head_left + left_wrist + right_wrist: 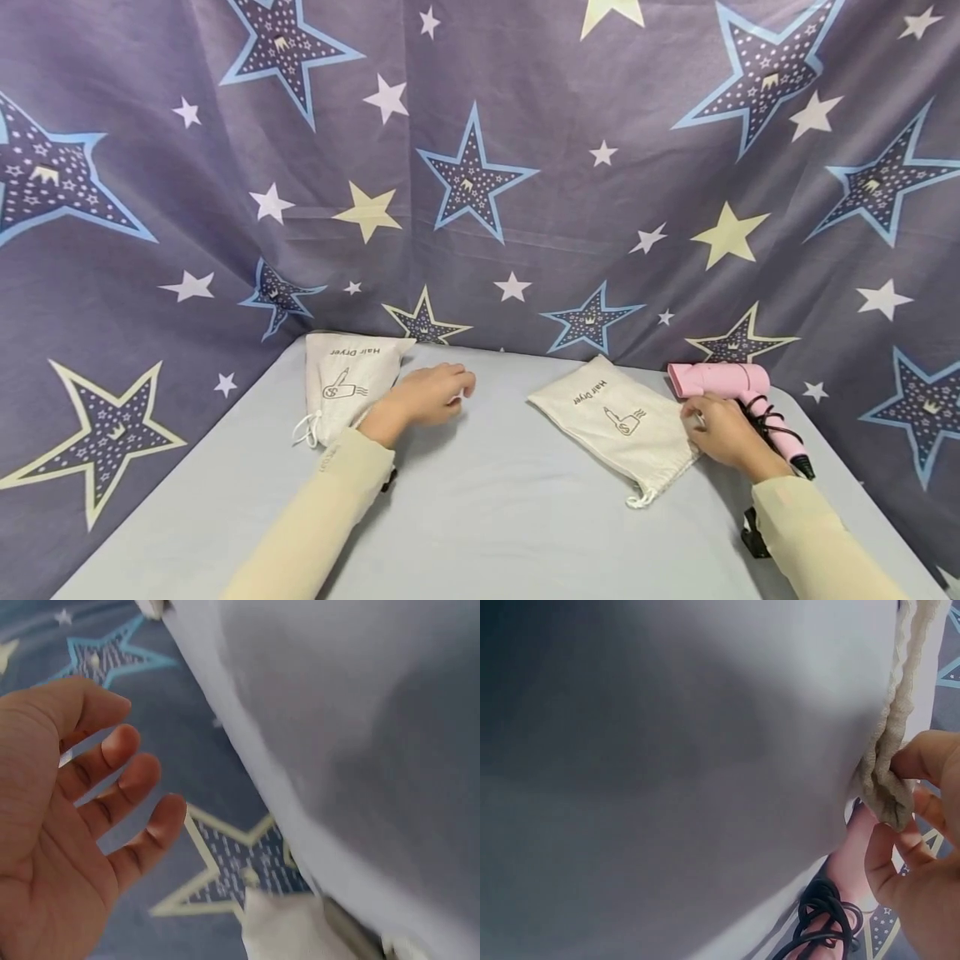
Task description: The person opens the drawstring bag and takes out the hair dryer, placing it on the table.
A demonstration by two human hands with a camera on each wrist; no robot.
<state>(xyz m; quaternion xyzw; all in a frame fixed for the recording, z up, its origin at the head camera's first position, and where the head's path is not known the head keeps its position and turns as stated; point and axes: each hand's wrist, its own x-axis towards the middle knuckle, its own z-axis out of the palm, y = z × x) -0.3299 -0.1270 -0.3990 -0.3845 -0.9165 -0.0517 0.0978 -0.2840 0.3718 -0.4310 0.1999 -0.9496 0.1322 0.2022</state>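
Observation:
My right hand (723,429) grips the edge of a cream cloth drawstring bag (618,421) printed "Hair Dryer", which lies flat. Seen from the right wrist, the gathered bag edge (889,780) sits between the fingers (922,757). Just beyond this hand lies a pink hair dryer (720,379), its black cord wound about the handle; the cord (825,915) shows below the fingers. My left hand (431,396) hovers with loosely bent fingers and nothing in them, beside a second "Hair Dryer" bag (352,383). Its palm (52,877) shows bare in the left wrist view.
Both bags and the dryer lie on a table with a pale cloth (480,517). A purple star-patterned curtain (480,275) hangs behind and along both sides. The left bag's white drawstring (307,429) trails on the cloth. A black wrist mount (753,537) hangs under the right sleeve.

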